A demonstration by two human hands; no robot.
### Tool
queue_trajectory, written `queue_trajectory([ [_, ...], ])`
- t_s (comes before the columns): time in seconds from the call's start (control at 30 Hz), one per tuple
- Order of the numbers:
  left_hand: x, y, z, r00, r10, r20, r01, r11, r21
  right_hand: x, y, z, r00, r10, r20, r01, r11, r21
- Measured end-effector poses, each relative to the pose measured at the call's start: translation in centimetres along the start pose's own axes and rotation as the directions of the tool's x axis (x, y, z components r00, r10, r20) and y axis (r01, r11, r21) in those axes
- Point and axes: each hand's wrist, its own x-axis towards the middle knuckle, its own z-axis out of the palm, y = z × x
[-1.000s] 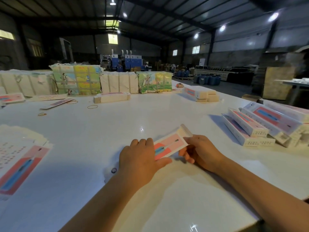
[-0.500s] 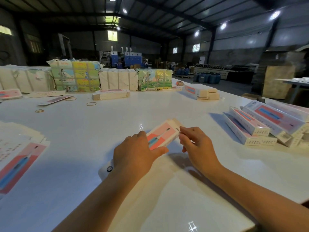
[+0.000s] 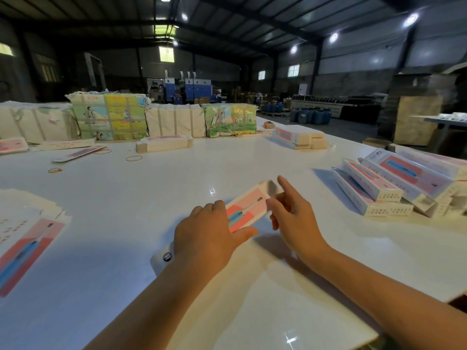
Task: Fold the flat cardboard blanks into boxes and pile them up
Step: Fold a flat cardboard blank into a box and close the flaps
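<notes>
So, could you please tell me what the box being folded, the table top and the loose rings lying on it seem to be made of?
Box in the hands: thin printed cardboard, pink and white, seemingly coated; its end flap bends at a crease.
Table top: smooth, glossy white surface, perhaps laminate; it mirrors the ceiling lamps.
Loose rings: probably rubber bands; thin, tan, lying in limp, uneven loops.

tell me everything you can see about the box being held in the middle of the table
The box is long, narrow, white cardboard; its top face is pink and red with a blue toothbrush picture. It lies slanted on the white table, far end pointing up-right, where a white end flap stands open. The left hand grips its near half; the right hand pinches its right edge near the flap.
</notes>
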Motion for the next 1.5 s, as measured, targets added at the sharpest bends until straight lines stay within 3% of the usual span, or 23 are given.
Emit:
queue_trajectory([
  [0.17, -0.1, 0.0, 0.3, 0.999, 0.045, -0.003, -0.045, 0.996, 0.073, 0.1, 0.2, 0.0, 0.998, 0.039, 0.053, -0.033, 0.995, -0.099],
  [0.33, -0.2, -0.2, 0.3, 0.999, 0.040, -0.005, -0.040, 0.998, 0.047, -0.3, -0.2, -0.1, 0.993, -0.113, 0.025, 0.115, 0.988, -0.100],
  [0.53, -0.3, -0.1, 0.2, 0.998, 0.055, -0.020, -0.055, 0.998, 0.005, -0.2, -0.3, -0.2, 0.987, -0.142, 0.070, 0.149, 0.982, -0.115],
  [0.63, -0.4, 0.0, -0.2, 0.999, 0.031, -0.021, -0.032, 0.998, -0.057, -0.1, -0.3, -0.3, 0.983, -0.183, -0.009, 0.179, 0.968, -0.177],
  [0.73, -0.5, 0.3, -0.6, 1.000, 0.003, 0.000, -0.003, 0.990, -0.138, 0.4, -0.3, -0.7, 0.994, -0.072, -0.086, 0.071, 0.997, -0.019],
  [0.8, -0.6, 0.4, -0.6, 1.000, 0.010, 0.015, -0.008, 0.987, -0.163, 0.8, -0.4, -1.0, 0.994, 0.104, -0.020, -0.094, 0.958, 0.272],
  [0.87, -0.7, 0.7, -0.6, 0.999, 0.035, 0.026, -0.030, 0.984, -0.173, 1.3, -0.4, -1.2, 0.951, 0.252, 0.180, -0.309, 0.725, 0.616],
  [0.93, -0.7, 1.0, -0.5, 0.998, 0.060, 0.017, -0.056, 0.981, -0.184, 1.6, -0.1, -1.6, 0.903, 0.286, 0.321, -0.426, 0.497, 0.756],
  [0.97, -0.7, 1.1, -0.5, 0.998, 0.069, 0.013, -0.065, 0.980, -0.189, 1.7, -0.1, -1.6, 0.891, 0.293, 0.347, -0.451, 0.477, 0.754],
  [1.0, -0.7, 1.1, -0.4, 0.997, 0.076, 0.011, -0.072, 0.979, -0.191, 1.6, -0.1, -1.3, 0.893, 0.290, 0.344, -0.450, 0.538, 0.713],
  [1.03, -0.7, 1.2, -0.4, 0.997, 0.081, 0.008, -0.078, 0.979, -0.190, 1.4, 0.0, -1.1, 0.920, 0.263, 0.292, -0.392, 0.676, 0.625],
  [1.07, -0.7, 1.2, -0.3, 0.996, 0.085, 0.003, -0.083, 0.979, -0.188, 1.0, 0.0, -0.8, 0.964, 0.194, 0.180, -0.256, 0.859, 0.444],
  [1.1, -0.8, 1.3, -0.2, 0.996, 0.084, -0.007, -0.084, 0.979, -0.186, 0.7, 0.1, -0.6, 0.996, 0.060, 0.070, -0.073, 0.977, 0.199],
  [1.17, -0.8, 1.4, -0.1, 0.996, 0.075, -0.044, -0.082, 0.982, -0.168, 0.1, -0.1, 0.0, 0.979, -0.204, 0.032, 0.206, 0.963, -0.172],
  [1.2, -0.8, 1.4, -0.1, 0.995, 0.075, -0.066, -0.084, 0.986, -0.144, -0.2, -0.2, 0.2, 0.966, -0.251, 0.053, 0.257, 0.939, -0.228],
  [1.3, -0.9, 1.2, -0.1, 0.990, 0.100, -0.099, -0.106, 0.993, -0.057, -0.5, -0.3, 0.3, 0.966, -0.224, 0.127, 0.245, 0.951, -0.190],
  [1.4, -0.8, 0.8, -0.1, 0.986, 0.117, -0.118, -0.118, 0.993, -0.004, 0.1, -0.5, 0.2, 0.990, -0.008, 0.141, -0.014, 0.989, 0.150],
  [1.5, -0.7, 0.6, 0.0, 0.985, 0.123, -0.121, -0.122, 0.992, 0.013, 0.6, -0.5, -0.3, 0.974, 0.121, 0.192, -0.191, 0.895, 0.404],
])
